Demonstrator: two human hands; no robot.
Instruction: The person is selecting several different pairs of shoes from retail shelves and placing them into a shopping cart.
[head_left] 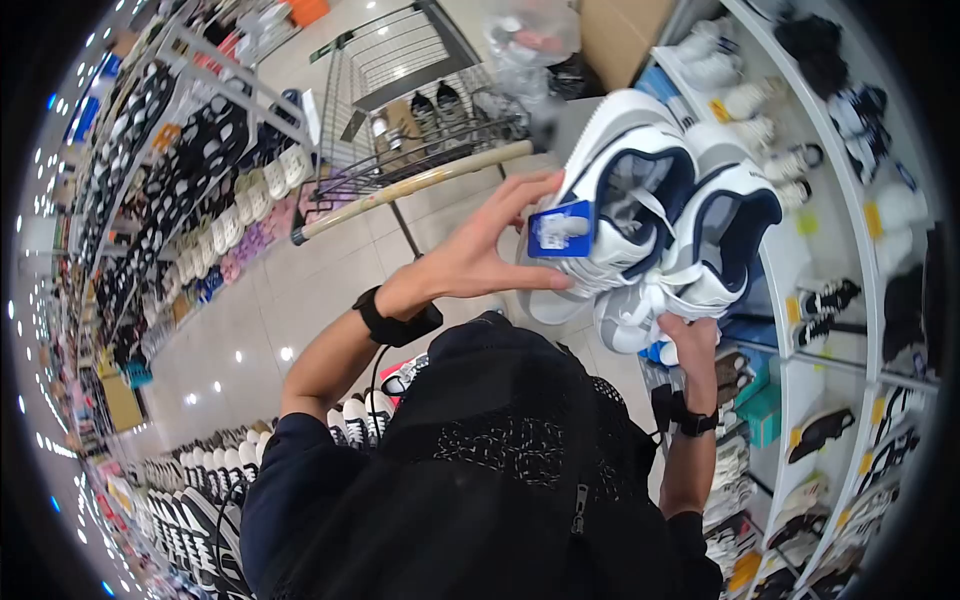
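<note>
Head view: with the right hand [690,345], pinching the white sneakers [660,232] just above it by a toe, spreading the left hand [472,245] against their side beside the blue tag [560,232], ideally keeping support even.

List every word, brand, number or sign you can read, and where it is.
No text is readable.
Blue tag on a white sneaker: blurred.
Heel mark on the other sneaker: too small.
Yellow shelf labels: too small.
White print on black fabric: possibly lettering, unreadable.
</note>
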